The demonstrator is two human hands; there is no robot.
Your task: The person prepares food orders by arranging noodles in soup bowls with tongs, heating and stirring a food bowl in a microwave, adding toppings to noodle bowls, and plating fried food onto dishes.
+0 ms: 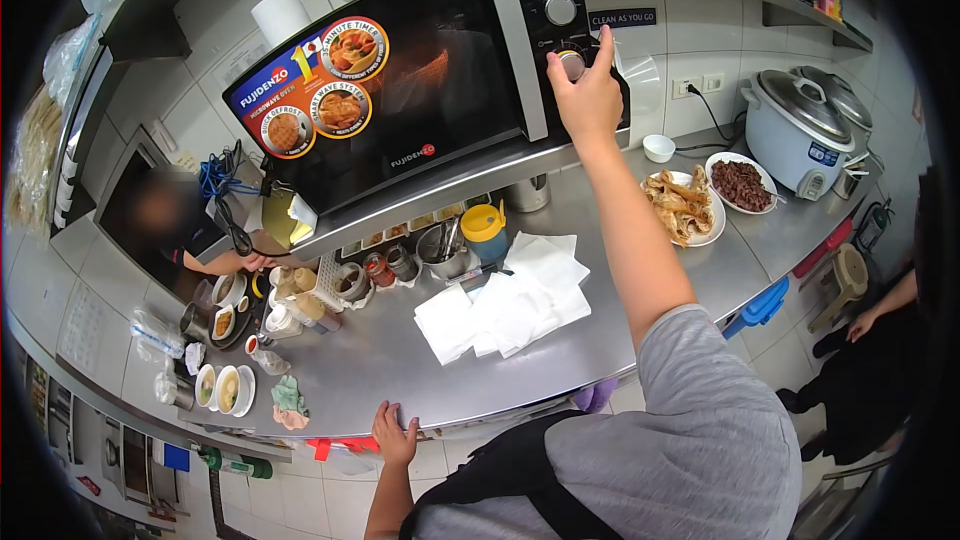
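Observation:
My right hand [588, 90] is raised to the control panel of a black microwave oven [450, 70], its thumb and fingers around the lower silver knob [572, 64]. The microwave door is closed, and its window shows an orange glow. Down at the counter's front edge, my left hand [396, 434] rests with its fingers apart and holds nothing. White paper sheets [510, 305] lie spread on the steel counter [380, 360] between my hands, near a blue cup with a yellow lid [485, 230].
Plates of fried pieces [682, 208] and dark meat [742, 183] stand at the right beside a rice cooker [800, 130]. Jars, bottles and soup bowls [235, 390] stand left. One person [160, 215] is at the left opening, another [860, 370] at the right.

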